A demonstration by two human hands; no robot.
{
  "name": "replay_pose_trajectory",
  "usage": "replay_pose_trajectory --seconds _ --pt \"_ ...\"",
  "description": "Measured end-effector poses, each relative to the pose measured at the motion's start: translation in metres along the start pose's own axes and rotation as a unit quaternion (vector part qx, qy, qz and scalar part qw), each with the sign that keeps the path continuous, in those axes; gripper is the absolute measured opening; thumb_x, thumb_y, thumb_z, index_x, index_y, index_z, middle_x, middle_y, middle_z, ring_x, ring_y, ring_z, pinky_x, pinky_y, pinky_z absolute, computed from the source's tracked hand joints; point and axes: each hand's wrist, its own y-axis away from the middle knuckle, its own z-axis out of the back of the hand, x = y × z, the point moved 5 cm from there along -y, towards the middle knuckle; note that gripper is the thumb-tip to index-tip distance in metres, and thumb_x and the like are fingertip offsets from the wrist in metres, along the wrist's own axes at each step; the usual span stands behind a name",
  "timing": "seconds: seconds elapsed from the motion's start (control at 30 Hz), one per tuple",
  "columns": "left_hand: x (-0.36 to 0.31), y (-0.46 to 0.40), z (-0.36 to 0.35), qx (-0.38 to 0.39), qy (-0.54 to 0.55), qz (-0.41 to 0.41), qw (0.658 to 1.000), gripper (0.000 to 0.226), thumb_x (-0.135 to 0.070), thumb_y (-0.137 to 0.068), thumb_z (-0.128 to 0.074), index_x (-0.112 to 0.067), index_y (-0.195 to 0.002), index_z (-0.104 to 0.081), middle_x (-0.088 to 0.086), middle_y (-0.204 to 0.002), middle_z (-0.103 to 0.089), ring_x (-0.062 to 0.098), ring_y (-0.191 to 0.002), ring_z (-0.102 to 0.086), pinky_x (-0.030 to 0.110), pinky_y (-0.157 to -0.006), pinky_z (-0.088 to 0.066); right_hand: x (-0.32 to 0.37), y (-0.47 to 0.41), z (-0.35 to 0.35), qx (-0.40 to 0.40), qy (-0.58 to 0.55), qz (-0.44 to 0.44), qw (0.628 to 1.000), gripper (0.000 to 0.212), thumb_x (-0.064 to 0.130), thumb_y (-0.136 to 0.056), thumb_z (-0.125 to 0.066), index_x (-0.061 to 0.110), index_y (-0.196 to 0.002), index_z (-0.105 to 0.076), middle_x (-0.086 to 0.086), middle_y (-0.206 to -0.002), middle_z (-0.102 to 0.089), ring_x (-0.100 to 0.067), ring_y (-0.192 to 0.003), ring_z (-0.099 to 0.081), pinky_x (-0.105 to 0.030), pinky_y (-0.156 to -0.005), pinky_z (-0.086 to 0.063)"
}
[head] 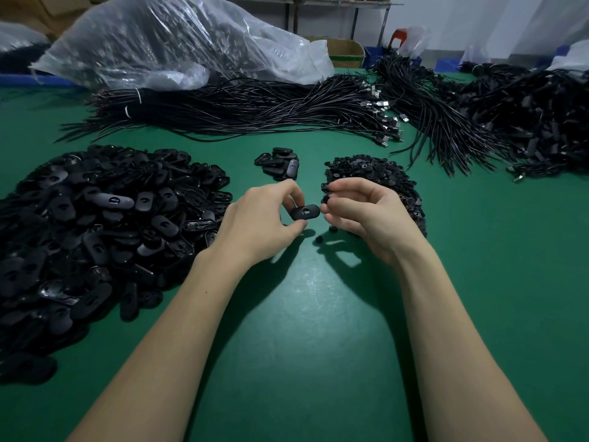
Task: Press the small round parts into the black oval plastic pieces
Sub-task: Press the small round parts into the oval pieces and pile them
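Two bare forearms reach in from the near edge over a green table [302,314]. The left hand [255,224] pinches one black oval piece [305,212] between thumb and fingers, holding it above the table with its cut-out facing up. Far left of that grip lies a big heap of oval pieces [95,224]. Just beyond the grip sits a small cluster of ovals [279,162]. Immediately right of the held oval, the right hand [366,215] has its fingers curled, fingertips [330,207] almost touching the oval's end; whether they pinch a small part I cannot tell. Behind and under that hand is a mound of small round parts [369,173]. Beyond everything lie bundles of black cables [255,110] and a clear plastic bag [165,39].
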Motion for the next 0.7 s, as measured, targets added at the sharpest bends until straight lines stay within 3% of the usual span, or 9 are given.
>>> replay_pose_trajectory --seconds 0.4,0.6,0.7 --pt "-0.0013 0.0000 0.0013 -0.003 -0.001 0.000 1.000 0.023 -0.042 -0.085 -0.074 -0.042 -0.099 -0.056 -0.026 -0.090 -0.065 0.008 -0.078 -0.056 0.032 -0.069 -0.042 -0.0067 -0.0058 -0.0052 -0.022 0.094 0.035 0.995 0.024 -0.011 -0.083 -0.074 0.012 -0.092 -0.075 -0.001 -0.078 -0.074 -0.013 -0.078 -0.071 -0.027 -0.077 -0.061" --pt "-0.0015 -0.0005 0.0005 -0.004 -0.003 -0.002 1.000 0.022 -0.042 -0.084 -0.073 -0.042 -0.099 -0.056 -0.027 -0.089 -0.065 0.008 -0.079 -0.057 0.032 -0.069 -0.042 -0.0067 -0.0061 -0.0032 -0.056 0.147 0.048 0.986 0.032 -0.011 -0.081 -0.071 0.014 -0.102 -0.074 0.000 -0.079 -0.071 -0.015 -0.069 -0.061 -0.032 -0.070 -0.048" --pt "-0.0013 -0.0003 0.0006 -0.008 0.000 -0.001 1.000 0.022 -0.041 -0.084 -0.074 -0.041 -0.097 -0.056 -0.027 -0.088 -0.065 0.009 -0.079 -0.057 0.032 -0.069 -0.042 -0.0050 -0.0058 -0.0027 -0.063 0.169 0.046 0.982 0.030 -0.009 -0.081 -0.072 0.015 -0.100 -0.074 -0.002 -0.083 -0.075 -0.017 -0.074 -0.065 -0.038 -0.077 -0.055"
